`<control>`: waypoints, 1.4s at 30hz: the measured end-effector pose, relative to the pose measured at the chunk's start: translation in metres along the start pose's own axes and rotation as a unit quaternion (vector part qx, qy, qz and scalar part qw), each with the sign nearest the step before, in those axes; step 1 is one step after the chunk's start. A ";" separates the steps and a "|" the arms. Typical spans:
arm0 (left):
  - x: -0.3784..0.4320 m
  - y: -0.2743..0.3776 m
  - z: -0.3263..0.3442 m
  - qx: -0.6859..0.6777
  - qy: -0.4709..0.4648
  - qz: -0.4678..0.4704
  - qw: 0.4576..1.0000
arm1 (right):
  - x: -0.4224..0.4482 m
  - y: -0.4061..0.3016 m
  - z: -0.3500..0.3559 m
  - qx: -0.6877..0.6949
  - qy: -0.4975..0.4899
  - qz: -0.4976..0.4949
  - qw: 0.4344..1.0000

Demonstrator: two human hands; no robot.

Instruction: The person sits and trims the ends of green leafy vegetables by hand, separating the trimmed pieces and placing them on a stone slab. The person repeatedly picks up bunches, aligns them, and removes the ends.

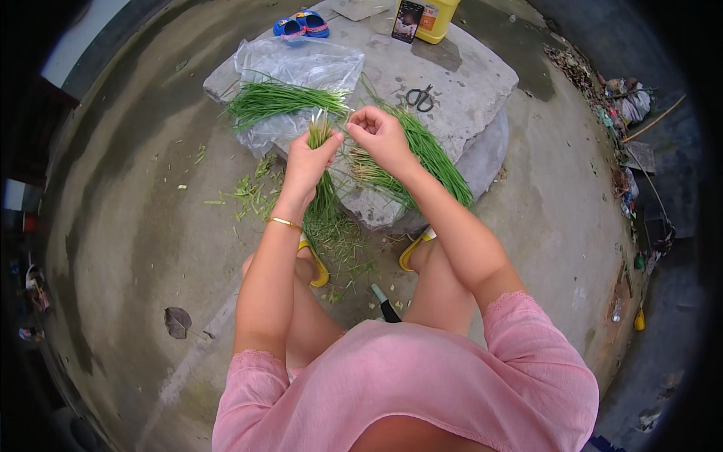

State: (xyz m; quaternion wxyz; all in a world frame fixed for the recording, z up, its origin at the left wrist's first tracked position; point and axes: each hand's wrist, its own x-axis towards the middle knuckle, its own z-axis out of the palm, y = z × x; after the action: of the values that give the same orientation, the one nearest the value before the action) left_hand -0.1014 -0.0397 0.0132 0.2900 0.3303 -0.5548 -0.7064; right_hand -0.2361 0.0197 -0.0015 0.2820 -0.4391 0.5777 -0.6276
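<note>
My left hand (309, 158) is closed round a bunch of garlic chives (323, 189), white ends up, the green leaves hanging below the fist. My right hand (381, 135) is just to its right, thumb and forefinger close together near the white tips; whether a thin strand is between them is unclear. Beyond my left hand, a pile of chives (282, 101) with pale ends to the right rests on a clear plastic sheet (305, 59). Another green pile (429, 150) lies partly under my right hand and forearm on the stone slab (480, 85).
Black-handled scissors (419, 99) lie on the slab. At its far side are blue children's clogs (301, 24), a phone (407, 21) propped against a yellow jug (439, 20). Plant trimmings (339, 243) litter the ground between my feet. Rubbish (627, 101) lies along the right wall.
</note>
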 end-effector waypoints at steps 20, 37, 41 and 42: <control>-0.001 0.006 -0.013 -0.075 -0.105 -0.034 0.991 | 0.003 -0.023 -0.020 0.224 -0.139 0.184 0.947; -0.004 0.007 -0.008 -0.059 -0.121 -0.031 0.990 | 0.000 -0.018 -0.010 0.153 -0.105 0.159 0.970; -0.005 0.010 -0.009 -0.066 -0.120 -0.031 0.990 | 0.001 -0.018 -0.012 0.157 -0.120 0.144 0.970; -0.005 0.009 -0.009 -0.067 -0.121 -0.030 0.990 | 0.001 -0.018 -0.012 0.158 -0.125 0.140 0.969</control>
State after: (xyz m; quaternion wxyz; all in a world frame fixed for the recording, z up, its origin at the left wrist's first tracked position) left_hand -0.0905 -0.0434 0.0216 0.2207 0.2389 -0.5265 -0.7855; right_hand -0.2438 0.0280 0.0172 0.5027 -0.3791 0.4870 -0.6053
